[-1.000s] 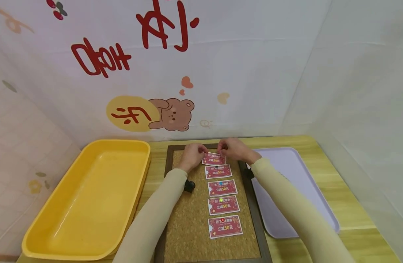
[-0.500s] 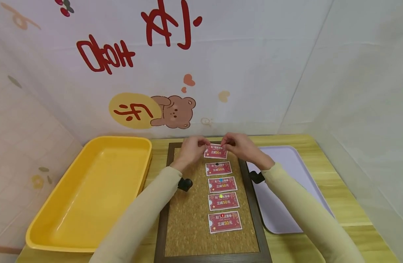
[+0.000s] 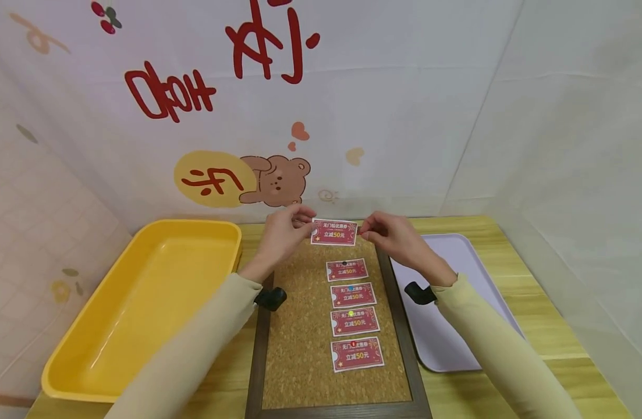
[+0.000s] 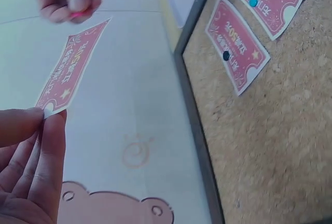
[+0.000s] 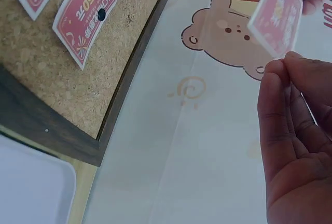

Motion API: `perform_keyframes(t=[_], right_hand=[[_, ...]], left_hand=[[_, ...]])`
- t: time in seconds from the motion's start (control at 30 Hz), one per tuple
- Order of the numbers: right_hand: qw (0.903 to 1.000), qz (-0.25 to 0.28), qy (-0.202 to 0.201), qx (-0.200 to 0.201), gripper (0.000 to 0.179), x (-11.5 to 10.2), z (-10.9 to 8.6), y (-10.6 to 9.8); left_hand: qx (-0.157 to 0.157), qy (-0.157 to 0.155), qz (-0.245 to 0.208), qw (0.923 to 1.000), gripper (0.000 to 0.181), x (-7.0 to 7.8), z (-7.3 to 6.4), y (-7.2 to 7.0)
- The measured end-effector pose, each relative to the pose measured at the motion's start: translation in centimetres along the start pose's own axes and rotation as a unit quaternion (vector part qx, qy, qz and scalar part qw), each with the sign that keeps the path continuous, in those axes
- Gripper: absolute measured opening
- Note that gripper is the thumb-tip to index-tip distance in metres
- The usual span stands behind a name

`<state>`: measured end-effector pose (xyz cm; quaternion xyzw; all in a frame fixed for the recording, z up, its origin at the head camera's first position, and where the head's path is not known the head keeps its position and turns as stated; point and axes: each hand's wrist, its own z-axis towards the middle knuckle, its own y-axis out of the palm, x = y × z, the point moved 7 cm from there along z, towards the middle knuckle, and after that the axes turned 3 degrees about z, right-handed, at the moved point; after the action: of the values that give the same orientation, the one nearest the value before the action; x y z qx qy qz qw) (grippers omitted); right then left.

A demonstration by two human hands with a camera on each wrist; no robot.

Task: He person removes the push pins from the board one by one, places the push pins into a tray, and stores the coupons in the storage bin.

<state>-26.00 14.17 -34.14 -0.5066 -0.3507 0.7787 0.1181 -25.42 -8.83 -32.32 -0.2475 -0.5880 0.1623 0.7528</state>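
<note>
My left hand (image 3: 280,237) pinches a red printed coupon (image 3: 333,235) by its left edge, thumb against fingers, holding it above the far end of a framed cork board (image 3: 298,355). A small bright pink push pin (image 4: 79,14) shows between the fingertips of my right hand (image 3: 396,235), seen in the left wrist view. That hand is beside the coupon's right edge, a gap apart from it in the left wrist view. Below, several matching coupons run down the board in a column, topped by one coupon (image 3: 337,273) fixed with a black pin (image 3: 344,263).
Left of the board stands a deep yellow tray (image 3: 233,244). A shallow lilac tray (image 3: 459,241) lies to the right, partly under my right forearm. A printed cloth backdrop (image 3: 404,128) rises behind the wooden tabletop (image 3: 541,326).
The top coupon has gone from lying near the column to being raised off the board, up and slightly left. Both hands moved with it, then spread apart.
</note>
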Motion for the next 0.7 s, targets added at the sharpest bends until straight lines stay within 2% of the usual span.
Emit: perform_keyframes(t=[0.1, 0.27, 0.53, 0.7], right_hand=[[1.0000, 0.002, -0.004, 0.008, 0.003, -0.1, -0.6, -0.3], [0.9997, 0.003, 0.008, 0.021, 0.007, 0.0, -1.8, -1.3], [0.9979, -0.007, 0.030, 0.057, 0.006, 0.8, -3.7, -3.1], [0.9966, -0.016, 0.046, 0.067, 0.005, 1.7, -4.6, -3.8]], left_hand=[[0.012, -0.013, -0.007, 0.9998, 0.020, -0.2, -0.6, -1.3], [0.010, -0.040, -0.036, 0.9985, 0.022, -0.8, -1.6, -3.0], [0.018, -0.025, -0.035, 0.9989, 0.023, -1.3, -2.9, -5.0], [0.018, -0.032, -0.032, 0.9988, 0.023, -1.8, -3.7, -6.0]])
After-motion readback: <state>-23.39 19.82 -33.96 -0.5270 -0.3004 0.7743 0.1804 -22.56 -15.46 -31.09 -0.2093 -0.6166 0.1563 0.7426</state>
